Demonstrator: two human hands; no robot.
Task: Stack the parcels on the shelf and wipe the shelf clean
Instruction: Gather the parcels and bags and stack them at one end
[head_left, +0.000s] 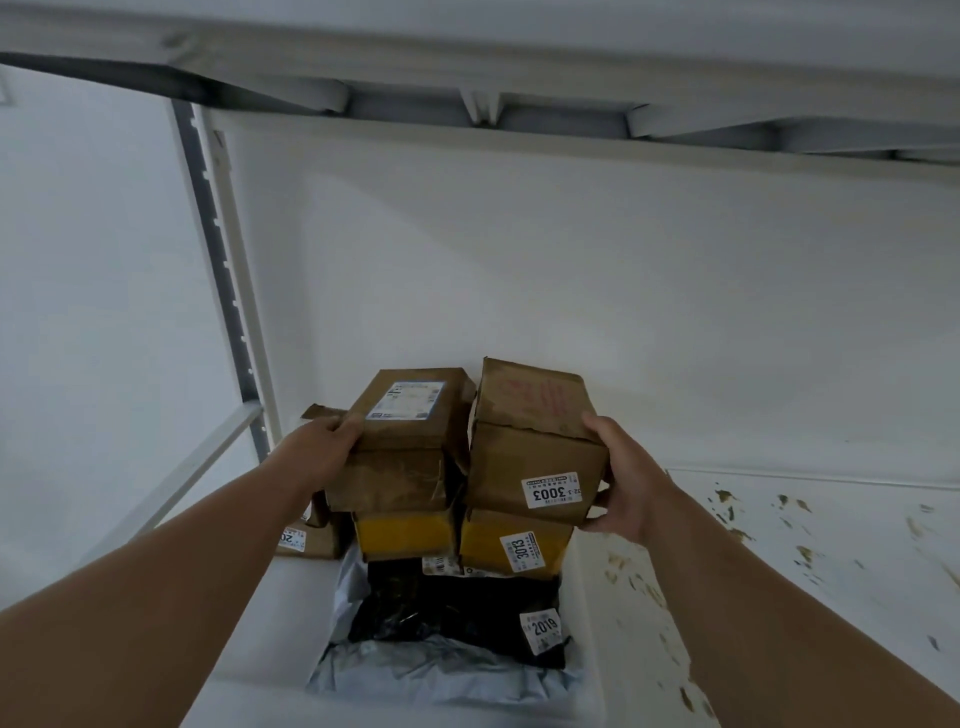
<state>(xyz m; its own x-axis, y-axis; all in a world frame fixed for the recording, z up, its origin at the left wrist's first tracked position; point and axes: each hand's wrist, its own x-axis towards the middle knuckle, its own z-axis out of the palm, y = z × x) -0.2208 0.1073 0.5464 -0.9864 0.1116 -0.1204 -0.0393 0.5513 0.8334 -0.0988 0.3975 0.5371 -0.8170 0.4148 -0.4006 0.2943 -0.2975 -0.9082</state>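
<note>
**Midway: parcels gathered at the shelf's left end, wiping not yet begun**

Seen from the head camera, both arms are reaching forward to a pile of parcels on the white shelf. The left hand is curling its fingers over the near left corner of the labelled brown box, which is sitting on top of the left column. The right hand is gripping the right side of the box marked 3003, thumb on its upper edge and fingers under its lower corner; this box is tilting slightly and leaning against its neighbour. The hands are well apart, one on each column. Beneath the two upper boxes, two yellow-fronted boxes, one marked 3013, are resting side by side on a black bag marked 2019, which in turn is lying on a grey mailer bag. A smaller brown box is sitting just beside the pile, at the left rear.

Judging from this arrangement, the stacking is largely done: the hands appear to be squaring or settling the top tier. The cleaning is still outstanding, since brownish specks and stains are scattered over the bare shelf surface to the right, and no cloth is in view.
</note>
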